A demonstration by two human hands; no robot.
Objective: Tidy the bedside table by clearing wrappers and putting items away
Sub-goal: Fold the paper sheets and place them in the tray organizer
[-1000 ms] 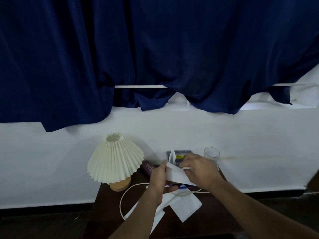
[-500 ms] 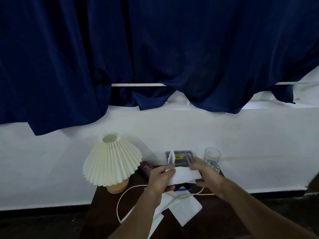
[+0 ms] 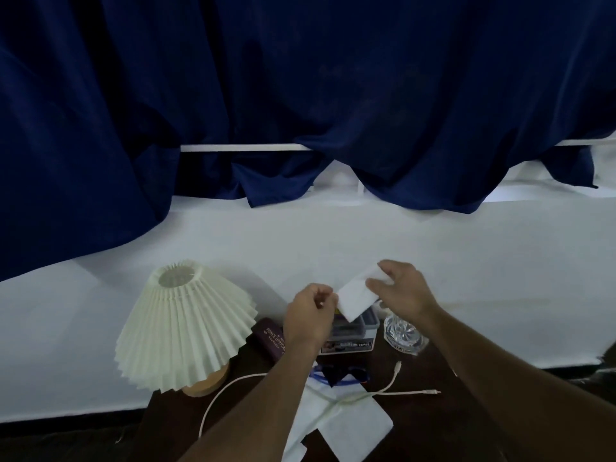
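White tissue (image 3: 358,295) tilts up-right, seemingly.

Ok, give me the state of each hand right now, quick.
Left hand: closed, pinching the lower corner of the white paper.
Right hand: fingers curled on the paper's upper end, holding it.

dark case (image 3: 271,338): "PRINCE OPTICA…" | box label (image 3: 346,345): "OPEL"

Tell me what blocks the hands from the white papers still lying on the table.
A white cable lies across the papers, and blue glasses sit at their far edge. Both hands, left and right, are up holding a tissue.
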